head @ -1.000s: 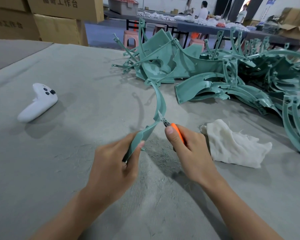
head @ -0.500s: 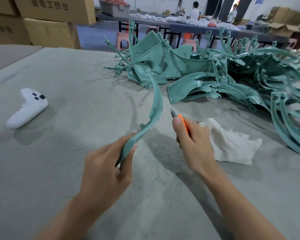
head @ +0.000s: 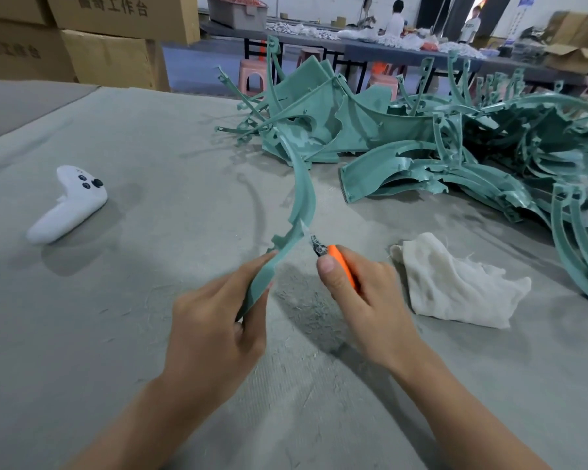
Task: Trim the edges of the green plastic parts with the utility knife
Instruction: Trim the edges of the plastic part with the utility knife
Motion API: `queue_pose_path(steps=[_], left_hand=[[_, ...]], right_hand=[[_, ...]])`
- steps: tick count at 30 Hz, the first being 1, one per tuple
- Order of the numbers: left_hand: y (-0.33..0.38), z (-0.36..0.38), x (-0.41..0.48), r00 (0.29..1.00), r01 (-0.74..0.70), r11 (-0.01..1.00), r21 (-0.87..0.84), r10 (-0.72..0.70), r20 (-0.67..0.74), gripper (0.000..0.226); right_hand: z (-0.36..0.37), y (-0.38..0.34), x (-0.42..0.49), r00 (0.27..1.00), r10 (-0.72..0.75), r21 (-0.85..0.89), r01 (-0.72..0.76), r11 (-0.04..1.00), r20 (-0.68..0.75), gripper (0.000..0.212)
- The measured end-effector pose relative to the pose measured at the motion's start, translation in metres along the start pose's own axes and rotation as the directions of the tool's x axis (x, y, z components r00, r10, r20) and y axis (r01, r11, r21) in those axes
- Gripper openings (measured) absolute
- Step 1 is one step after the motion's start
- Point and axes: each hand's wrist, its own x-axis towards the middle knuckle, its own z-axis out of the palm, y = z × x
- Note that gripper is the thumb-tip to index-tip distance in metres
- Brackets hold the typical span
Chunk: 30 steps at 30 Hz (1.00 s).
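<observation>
Now left hand [head: 214, 320] grips green part [head: 302, 198] — right hand [head: 364, 300] holds knife [head: 342, 262].

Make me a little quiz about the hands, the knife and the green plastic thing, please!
1. True or false: the left hand grips the curved green part.
2. What colour is the handle of the utility knife that the right hand holds? A) blue B) orange C) black
3. Fill the gap: the white cloth lies to the ___ of the right hand.
Key: 1 true; 2 B; 3 right.
</observation>
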Motion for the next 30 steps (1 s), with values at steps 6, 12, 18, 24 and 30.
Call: queue_pose_path(steps=[6, 12, 18, 24, 30], left_hand=[[0.002, -0.003, 0.001, 1.0, -0.021, 0.999, -0.033, 0.022, 0.018, 0.027], [0.001, -0.002, -0.004, 0.999, -0.028, 0.998, -0.052, 0.029, 0.024, 0.025], [0.004, 0.001, -0.009, 0.993, -0.11, 0.989, -0.098, 0.112, 0.021, 0.021], [-0.002, 0.001, -0.005, 0.995, -0.096, 0.986, -0.133, 0.101, 0.026, 0.029], [-0.007, 0.002, -0.005, 0.977, -0.195, 0.977, -0.085, 0.201, 0.076, 0.038]], right_hand=[[-0.001, 0.005, 0.002, 0.998, 0.051, 0.01, -0.051, 0.999, -0.037, 0.057], [-0.006, 0.014, 0.007, 0.99, 0.095, -0.086, -0.104, 0.991, -0.105, 0.058], [-0.023, 0.032, 0.015, 0.948, 0.211, -0.103, -0.24, 0.965, -0.239, 0.061], [-0.02, 0.02, 0.017, 0.931, 0.364, 0.516, -0.313, 0.797, 0.003, 0.058], [-0.023, 0.008, 0.013, 0.934, 0.307, 0.717, -0.342, 0.608, 0.184, 0.052]])
